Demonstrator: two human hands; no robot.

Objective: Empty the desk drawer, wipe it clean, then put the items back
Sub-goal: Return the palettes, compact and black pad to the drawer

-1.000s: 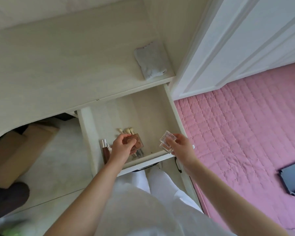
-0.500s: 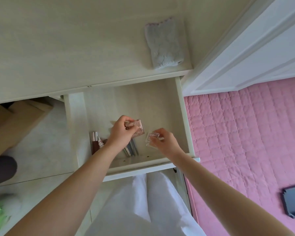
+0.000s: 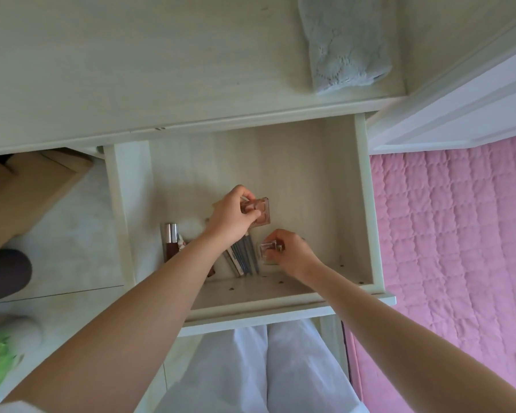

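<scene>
The pale wooden desk drawer [image 3: 362,204] stands pulled out below the desk top. Inside it, my left hand [image 3: 231,217] grips a small brown-pink makeup palette [image 3: 259,211] just above the drawer floor. My right hand [image 3: 291,251] pinches a small clear plastic case [image 3: 267,250] low in the drawer, near its front wall. Several brushes and pencils [image 3: 243,257] lie between the two hands. A brown lip-gloss tube with a silver cap [image 3: 170,242] lies at the front left. The rear half of the drawer floor is bare.
A grey-white cloth [image 3: 343,46] lies on the desk top [image 3: 131,70] at the back right. A cardboard box [image 3: 21,189] sits under the desk to the left. A pink quilted bed [image 3: 453,234] borders the right; a white door [image 3: 459,108] stands behind it.
Both hands have gone deeper into the drawer. The right hand carried the clear case from the drawer's front rim down to its floor; the left hand lifted the palette a little further back.
</scene>
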